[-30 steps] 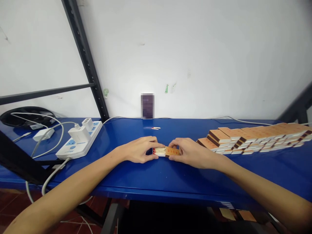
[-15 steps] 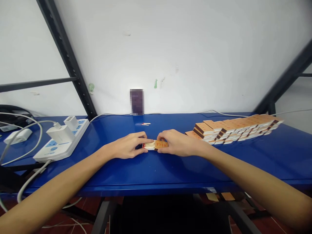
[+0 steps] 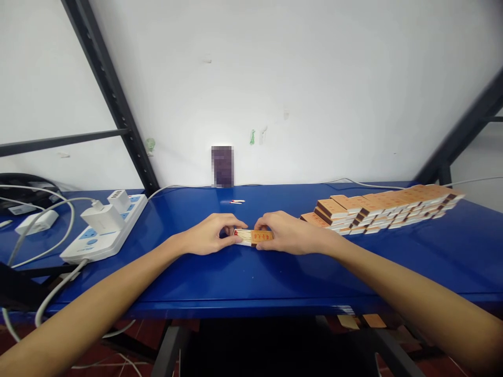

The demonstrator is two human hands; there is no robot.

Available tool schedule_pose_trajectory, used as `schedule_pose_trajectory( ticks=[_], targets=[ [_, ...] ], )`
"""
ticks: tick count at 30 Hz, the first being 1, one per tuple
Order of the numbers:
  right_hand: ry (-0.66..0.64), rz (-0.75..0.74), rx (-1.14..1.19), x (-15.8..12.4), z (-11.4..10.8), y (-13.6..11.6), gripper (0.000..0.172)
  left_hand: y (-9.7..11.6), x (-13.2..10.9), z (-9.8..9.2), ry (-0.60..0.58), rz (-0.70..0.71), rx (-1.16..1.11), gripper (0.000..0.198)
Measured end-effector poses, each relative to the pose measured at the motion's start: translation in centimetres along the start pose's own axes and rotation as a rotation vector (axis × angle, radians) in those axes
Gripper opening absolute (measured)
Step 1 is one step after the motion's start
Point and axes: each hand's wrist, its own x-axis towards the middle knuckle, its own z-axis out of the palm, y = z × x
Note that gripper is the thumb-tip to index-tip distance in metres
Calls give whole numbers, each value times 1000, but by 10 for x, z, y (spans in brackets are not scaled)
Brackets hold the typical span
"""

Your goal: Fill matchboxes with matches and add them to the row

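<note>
A matchbox (image 3: 262,236) lies between my hands over the blue table, its orange printed sleeve to the right. Its white tray is slid partly out to the left, showing red-tipped matches (image 3: 244,235) inside. My right hand (image 3: 288,233) grips the sleeve between thumb and fingers. At the tray's left end is my left hand (image 3: 208,234), thumb and fingers closed round the tray's edges. Beyond the hands, a few loose matches (image 3: 238,201) lie on the tabletop.
Several matchboxes (image 3: 377,207) are stacked in rows at the right. On the left stands a white power strip (image 3: 113,230) with chargers and cables. A pixelated dark panel (image 3: 222,166) leans at the wall. Black frame posts (image 3: 113,99) flank the blue table (image 3: 220,280).
My left thumb and fingers have shifted at the tray's end, and the matches look lower and neater in the tray. The view has moved slightly; my right hand keeps its grip.
</note>
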Motion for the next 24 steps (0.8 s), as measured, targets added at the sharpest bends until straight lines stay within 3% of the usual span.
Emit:
schedule_pose_trajectory(
  ticks=[4, 13, 19, 24],
  targets=[
    [21, -13, 17, -3, 2, 1, 39, 0, 2, 1, 15, -48, -48, 24],
    [30, -3, 64, -3, 3, -1, 36, -3, 2, 6, 52, -118, -137, 23],
    [39, -4, 93, -1, 3, -2, 35, -3, 2, 8, 79, -1, -115, 18],
    [41, 20, 80, 2, 4, -8, 33, -7, 1, 7, 107, -52, -147, 21]
  ],
)
